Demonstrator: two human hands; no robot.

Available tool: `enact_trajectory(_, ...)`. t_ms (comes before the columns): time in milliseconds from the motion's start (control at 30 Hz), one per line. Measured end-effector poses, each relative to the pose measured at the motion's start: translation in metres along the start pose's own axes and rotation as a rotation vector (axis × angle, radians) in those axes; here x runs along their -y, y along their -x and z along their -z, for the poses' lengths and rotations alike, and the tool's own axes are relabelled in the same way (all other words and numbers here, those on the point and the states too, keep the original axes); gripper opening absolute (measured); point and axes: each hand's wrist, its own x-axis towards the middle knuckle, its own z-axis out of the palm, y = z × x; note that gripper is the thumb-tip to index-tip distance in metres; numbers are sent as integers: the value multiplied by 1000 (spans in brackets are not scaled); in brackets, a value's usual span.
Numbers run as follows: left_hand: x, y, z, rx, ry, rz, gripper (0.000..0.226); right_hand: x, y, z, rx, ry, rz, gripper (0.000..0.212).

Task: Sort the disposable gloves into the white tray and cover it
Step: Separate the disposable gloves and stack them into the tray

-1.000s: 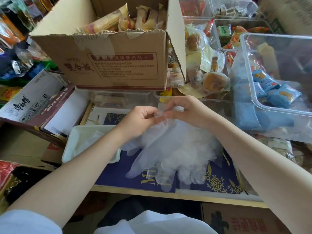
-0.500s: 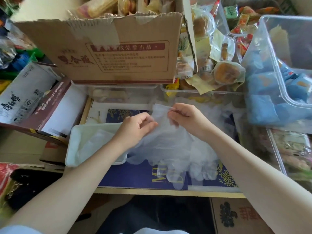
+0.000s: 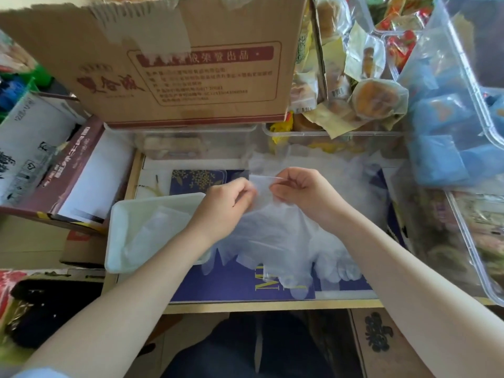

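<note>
The disposable gloves (image 3: pixel 275 236) are thin, cloudy, translucent film, piled loosely with limp fingers splayed toward the person. They lie on a dark blue mat (image 3: pixel 234 285) with gold lettering, just to the right of the white tray (image 3: pixel 131 214).

The left hand (image 3: pixel 223 205) and right hand (image 3: pixel 305 195) meet over the far end of the pile. Each has its fingers curled and pinches the cuff edge of one glove, with a short span of film stretched between them.

The tray is a shallow white rectangle with rounded corners and a smooth matte rim. At least one folded, wrinkled glove lies in it, and the left forearm crosses its right edge.

Beyond the tray stands a corrugated cardboard box (image 3: pixel 169 69) with torn tape and a red printed label. Under its front edge sit clear plastic tubs (image 3: pixel 196 143). Further right of the tray, past the gloves, a big clear bin (image 3: pixel 463 110) holds blue packets and crowds the mat's right side. A maroon-edged carton (image 3: pixel 68 175) presses in to the left of the tray. The near edge of the mat, toward the person from the tray, is the only side not walled in by other things.

Against the frame half a second ago, the hands sit a little further apart and the cuff is spread wider. The tray and pile lie where they were.
</note>
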Motion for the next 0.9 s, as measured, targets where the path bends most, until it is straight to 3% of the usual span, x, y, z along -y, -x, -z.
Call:
enact_trajectory(67,1,-2,-5,-39,47,7,12,-3,2,2,20,-8,-32,5)
enact_trajectory(200,7,-2,-1,32,201,69,23,-15,10,17,130,-23,-213,12)
enact_trajectory(333,4,2,2,60,465,140,26,-34,29,27,414,-512,-272,7)
enact_trajectory(400,7,2,-3,53,452,194,25,-44,30,25,378,-637,-344,11)
enact_trajectory(433,13,0,-7,38,381,221,25,-52,27,22,281,-544,-376,9)
enact_trajectory(500,28,-6,-15,-19,141,252,24,-70,16,16,-11,-85,-408,8)
enact_trajectory(600,44,-10,-21,-32,-141,211,19,-95,3,12,-385,428,-288,14)
enact_trajectory(667,48,-12,-24,-10,-153,186,18,-110,-1,13,-386,630,-248,36)
enact_trajectory(767,55,-12,-30,35,-98,127,19,-128,-9,10,-256,892,-367,57)
enact_trajectory(900,62,-15,-38,101,-38,38,24,-144,-19,9,-366,932,-266,24)
